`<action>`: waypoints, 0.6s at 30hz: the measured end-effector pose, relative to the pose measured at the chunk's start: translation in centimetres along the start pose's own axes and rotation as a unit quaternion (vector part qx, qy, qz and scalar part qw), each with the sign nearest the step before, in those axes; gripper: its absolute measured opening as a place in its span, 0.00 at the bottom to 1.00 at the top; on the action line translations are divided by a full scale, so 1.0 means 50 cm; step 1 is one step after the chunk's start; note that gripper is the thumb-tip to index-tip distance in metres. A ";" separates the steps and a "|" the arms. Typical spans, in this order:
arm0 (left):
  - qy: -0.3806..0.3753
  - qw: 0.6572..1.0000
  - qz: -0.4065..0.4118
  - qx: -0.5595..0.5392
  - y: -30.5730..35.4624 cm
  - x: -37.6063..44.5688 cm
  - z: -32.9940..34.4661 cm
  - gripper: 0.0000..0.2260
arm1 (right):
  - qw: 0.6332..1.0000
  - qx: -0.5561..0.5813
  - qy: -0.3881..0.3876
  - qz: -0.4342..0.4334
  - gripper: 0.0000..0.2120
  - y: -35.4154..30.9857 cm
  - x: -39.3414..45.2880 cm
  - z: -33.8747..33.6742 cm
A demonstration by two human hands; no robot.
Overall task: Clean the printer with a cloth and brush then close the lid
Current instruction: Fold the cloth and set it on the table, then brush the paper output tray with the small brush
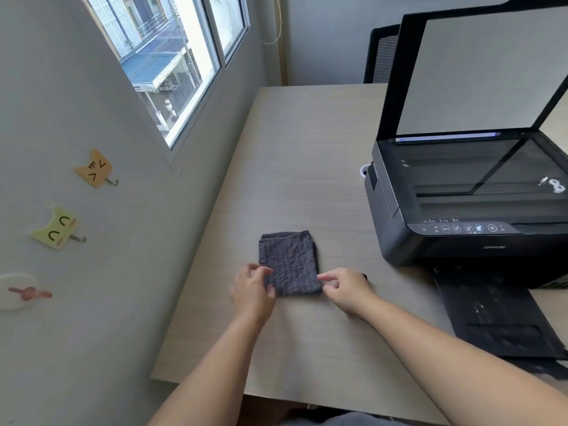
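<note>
A folded dark grey cloth (289, 262) lies flat on the light wooden table (307, 155). My left hand (252, 289) touches the cloth's near left corner with curled fingertips. My right hand (345, 287) pinches at its near right edge. A small black object peeks out behind my right hand; I cannot tell what it is. The black printer (455, 238) stands at the right, its scanner lid (479, 75) raised upright and the scanner glass (473, 170) exposed. Its black output tray (495, 321) sticks out toward me.
A grey wall with a window (172, 66) runs along the table's left side. Cat-shaped wall hooks (95, 169) hang there. A black chair back (382, 53) stands behind the printer. A small white round object (364, 170) sits at the printer's left side.
</note>
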State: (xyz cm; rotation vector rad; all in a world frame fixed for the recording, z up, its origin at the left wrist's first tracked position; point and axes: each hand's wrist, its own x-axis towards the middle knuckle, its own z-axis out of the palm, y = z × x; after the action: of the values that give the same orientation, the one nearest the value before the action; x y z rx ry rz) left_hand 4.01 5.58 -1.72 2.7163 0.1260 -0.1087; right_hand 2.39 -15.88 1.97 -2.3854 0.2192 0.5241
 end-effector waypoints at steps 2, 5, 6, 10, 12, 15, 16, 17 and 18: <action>-0.011 0.992 0.117 0.046 0.038 -0.005 0.014 0.18 | 0.996 0.044 0.072 0.018 0.16 0.021 -0.004 -0.020; -0.080 0.978 0.181 0.073 0.089 -0.011 0.043 0.26 | 0.983 0.074 0.148 0.082 0.14 0.072 -0.008 -0.037; -0.108 0.973 0.185 0.085 0.093 -0.012 0.055 0.27 | 0.979 0.080 0.158 0.099 0.13 0.087 -0.010 -0.041; -0.195 0.942 0.224 0.155 0.074 -0.026 0.101 0.36 | 0.970 0.108 0.154 0.155 0.12 0.138 -0.021 -0.049; -0.203 0.940 0.219 0.168 0.064 -0.031 0.115 0.37 | 0.970 0.116 0.139 0.160 0.15 0.152 -0.024 -0.045; -0.211 0.943 0.203 0.162 0.078 -0.030 0.110 0.32 | 0.969 0.132 0.118 0.171 0.21 0.152 -0.025 -0.037; -0.210 0.944 0.203 0.156 0.086 -0.030 0.105 0.31 | 0.968 0.139 0.110 0.178 0.23 0.149 -0.023 -0.033; -0.204 0.946 0.206 0.146 0.095 -0.031 0.100 0.31 | 0.966 0.145 0.105 0.185 0.25 0.144 -0.020 -0.029; -0.197 0.949 0.212 0.129 0.107 -0.035 0.095 0.31 | 0.965 0.146 0.104 0.192 0.27 0.142 -0.020 -0.025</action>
State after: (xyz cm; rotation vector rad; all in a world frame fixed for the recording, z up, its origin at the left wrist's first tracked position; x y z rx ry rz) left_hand 2.57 -1.34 -3.70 2.8412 -0.6245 -0.5677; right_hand -0.18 -22.08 -0.89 -2.1092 0.8082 0.3816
